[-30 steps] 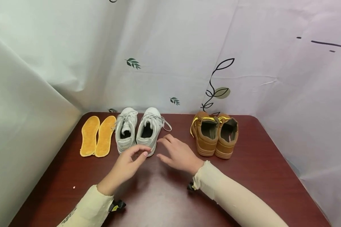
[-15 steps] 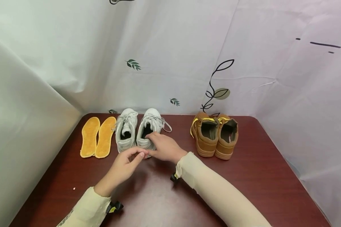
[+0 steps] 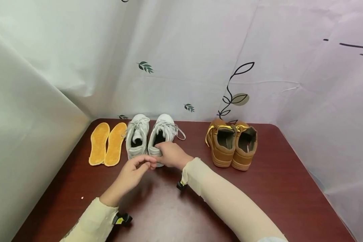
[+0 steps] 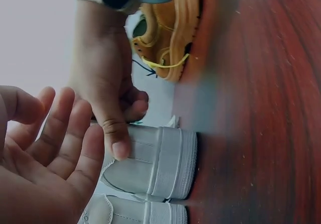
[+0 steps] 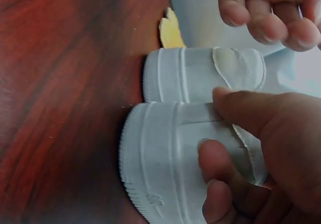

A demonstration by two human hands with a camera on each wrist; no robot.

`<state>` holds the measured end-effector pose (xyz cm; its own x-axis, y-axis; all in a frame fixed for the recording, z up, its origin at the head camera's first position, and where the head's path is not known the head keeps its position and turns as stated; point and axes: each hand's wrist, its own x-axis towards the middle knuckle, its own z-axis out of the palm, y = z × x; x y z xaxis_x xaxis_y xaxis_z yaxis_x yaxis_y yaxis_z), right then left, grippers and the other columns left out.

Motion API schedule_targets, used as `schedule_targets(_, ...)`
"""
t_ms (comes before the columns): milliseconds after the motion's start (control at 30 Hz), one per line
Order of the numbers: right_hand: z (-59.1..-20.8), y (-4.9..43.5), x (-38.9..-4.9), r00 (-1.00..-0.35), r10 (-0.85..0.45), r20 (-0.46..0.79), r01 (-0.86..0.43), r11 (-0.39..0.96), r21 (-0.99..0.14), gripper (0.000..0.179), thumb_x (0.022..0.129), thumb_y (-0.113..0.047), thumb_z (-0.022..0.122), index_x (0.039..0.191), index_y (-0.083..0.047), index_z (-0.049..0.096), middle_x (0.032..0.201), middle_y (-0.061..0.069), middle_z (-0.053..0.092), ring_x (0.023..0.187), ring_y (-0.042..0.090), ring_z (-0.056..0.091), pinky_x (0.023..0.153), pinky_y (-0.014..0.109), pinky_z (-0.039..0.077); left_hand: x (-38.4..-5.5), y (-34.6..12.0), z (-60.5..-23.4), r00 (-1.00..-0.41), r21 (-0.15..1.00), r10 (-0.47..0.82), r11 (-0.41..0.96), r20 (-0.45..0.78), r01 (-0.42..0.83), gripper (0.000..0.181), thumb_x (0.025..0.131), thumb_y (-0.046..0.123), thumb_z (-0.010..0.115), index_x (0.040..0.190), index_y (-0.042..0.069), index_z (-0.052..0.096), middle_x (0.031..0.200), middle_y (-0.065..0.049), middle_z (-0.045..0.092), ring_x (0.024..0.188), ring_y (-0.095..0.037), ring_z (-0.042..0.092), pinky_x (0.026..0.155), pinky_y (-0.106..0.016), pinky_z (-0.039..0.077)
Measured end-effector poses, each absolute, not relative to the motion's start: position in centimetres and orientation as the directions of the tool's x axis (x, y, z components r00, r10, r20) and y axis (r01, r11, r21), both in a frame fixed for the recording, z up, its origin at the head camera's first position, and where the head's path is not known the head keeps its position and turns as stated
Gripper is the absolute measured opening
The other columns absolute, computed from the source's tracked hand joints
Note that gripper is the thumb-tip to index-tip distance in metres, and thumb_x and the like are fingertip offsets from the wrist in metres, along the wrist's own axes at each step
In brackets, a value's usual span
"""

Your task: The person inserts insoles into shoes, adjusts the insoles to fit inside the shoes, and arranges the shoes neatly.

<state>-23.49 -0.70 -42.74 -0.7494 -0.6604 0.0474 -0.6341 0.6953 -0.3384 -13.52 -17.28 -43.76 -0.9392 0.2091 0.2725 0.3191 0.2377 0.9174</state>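
Note:
Two white lace-up sneakers stand side by side on the table, toes toward the curtain. My right hand point(image 3: 172, 155) grips the heel of the right-hand sneaker point(image 3: 166, 121). In the right wrist view the thumb point(image 5: 241, 108) presses on the heel of that sneaker point(image 5: 160, 148), with the fingers curled at its side. My left hand point(image 3: 130, 173) hovers just in front of the heels, fingers loosely bent and holding nothing. Its palm and fingers point(image 4: 60, 158) show in the left wrist view. The left-hand sneaker point(image 3: 140, 124) stands untouched beside the gripped one.
Two yellow insoles point(image 3: 99, 144) lie flat left of the sneakers. A pair of brown shoes point(image 3: 222, 156) with yellow laces stands to the right. A pale patterned curtain point(image 3: 181, 50) hangs behind the dark red table point(image 3: 275, 188). A tiny pale speck lies at front left.
My right hand has moved left from beside the right-hand sneaker onto its heel and now grips it. My left hand has stayed nearly in place. The view has shifted slightly.

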Motion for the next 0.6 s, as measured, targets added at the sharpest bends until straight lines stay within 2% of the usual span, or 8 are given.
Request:
schedule_targets(100, -43.0, -0.6, -23.2, -0.753, -0.655, 0.054, -0.631, 0.697, -0.341, 0.019, 0.092, -0.033, 0.072, 0.086, -0.019, 0.06, 0.072, -0.008, 0.056, 0.072, 0.009, 0.057, 0.068, 0.029, 0.048, -13.8, -17.4, -43.5, -0.945, 0.935, 0.192, 0.191, 0.263, 0.299, 0.018, 0.1, -0.004, 0.051, 0.107, -0.012, 0.065, 0.099, -0.028, 0.068, 0.09, -0.008, 0.067, 0.08, -0.028, 0.058)
schedule_targets(300, -43.2, 0.0, -21.8, -0.75, -0.652, 0.11, -0.646, 0.686, -0.335, 0.023, 0.09, -0.04, 0.074, 0.097, -0.019, 0.068, 0.083, -0.009, 0.064, 0.081, 0.011, 0.064, 0.072, 0.032, 0.052, -14.2, -17.7, -42.5, -0.967, 0.944, 0.118, 0.215, 0.228, 0.249, 0.02, 0.102, 0.003, 0.052, 0.11, -0.009, 0.065, 0.102, -0.024, 0.068, 0.09, -0.007, 0.066, 0.078, -0.024, 0.056)
schedule_targets(500, -43.6, 0.7, -20.6, -0.718, -0.673, 0.18, -0.692, 0.661, -0.29, 0.022, 0.088, -0.04, 0.075, 0.088, -0.022, 0.062, 0.082, -0.011, 0.058, 0.079, 0.009, 0.062, 0.067, 0.028, 0.049, -14.9, -18.0, -41.8, -0.973, 0.93, 0.057, 0.287, 0.222, 0.229, 0.022, 0.103, 0.008, 0.053, 0.116, -0.004, 0.066, 0.111, -0.02, 0.068, 0.098, -0.004, 0.062, 0.084, -0.018, 0.052)
schedule_targets(600, -43.9, 1.0, -19.9, -0.696, -0.683, 0.219, -0.717, 0.649, -0.255, 0.023, 0.088, -0.039, 0.075, 0.085, -0.022, 0.06, 0.082, -0.011, 0.058, 0.077, 0.009, 0.062, 0.065, 0.028, 0.049, -15.3, -18.0, -41.4, -0.973, 0.911, 0.051, 0.342, 0.226, 0.23, 0.025, 0.102, 0.01, 0.055, 0.122, -0.001, 0.065, 0.12, -0.019, 0.067, 0.106, -0.012, 0.061, 0.086, -0.016, 0.048)
